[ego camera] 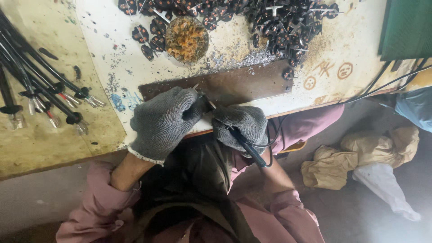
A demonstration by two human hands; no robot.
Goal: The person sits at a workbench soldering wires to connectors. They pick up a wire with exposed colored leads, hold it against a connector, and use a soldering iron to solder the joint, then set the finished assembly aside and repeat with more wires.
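Left hand (164, 121): gloved, fingers curling around a small black part (204, 104) at the bench's (360, 76) near edge
Right hand (240, 126): gloved, gripping a soldering iron (247, 148)

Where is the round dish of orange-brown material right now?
In the head view, the round dish of orange-brown material sits on the white worktop at upper centre, beyond the brown metal plate, with small black parts around its left side.

Soft, even daylight falls on the pale desk (112, 58), brightest at top centre; the floor below looks hazy and washed out, edges bend slightly, shadows stay faint
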